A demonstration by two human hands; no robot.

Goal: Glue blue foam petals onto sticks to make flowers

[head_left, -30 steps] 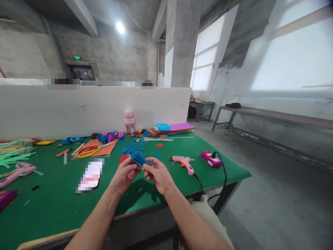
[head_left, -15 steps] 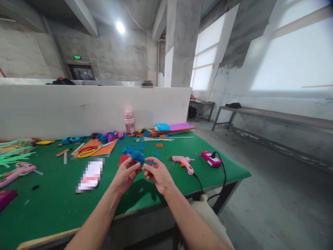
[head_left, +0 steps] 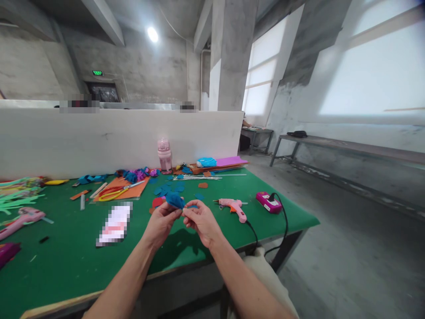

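A blue felt piece [head_left: 174, 200], layered like petals, is held above the green table [head_left: 73, 266]. My left hand [head_left: 162, 222] grips it with thumb and fingers from the left. The fingertips of my right hand [head_left: 201, 221] are pinched together at its lower right edge; whatever lies between them is too small to make out. Behind the hands lie flat blue pieces [head_left: 161, 190] and a red piece [head_left: 157, 202]. To the right of my right hand rests a pink glue gun [head_left: 233, 206] with a black cord.
A purple power strip [head_left: 268, 202] sits near the right edge. Scissors [head_left: 121, 189] lie on orange sheets at the left. A pink bottle [head_left: 164, 156] stands against the white partition [head_left: 99, 137]. Another pink glue gun [head_left: 25, 218] is far left.
The blue felt piece has tilted slightly to the left in my fingers. Both hands remain nearly in place.
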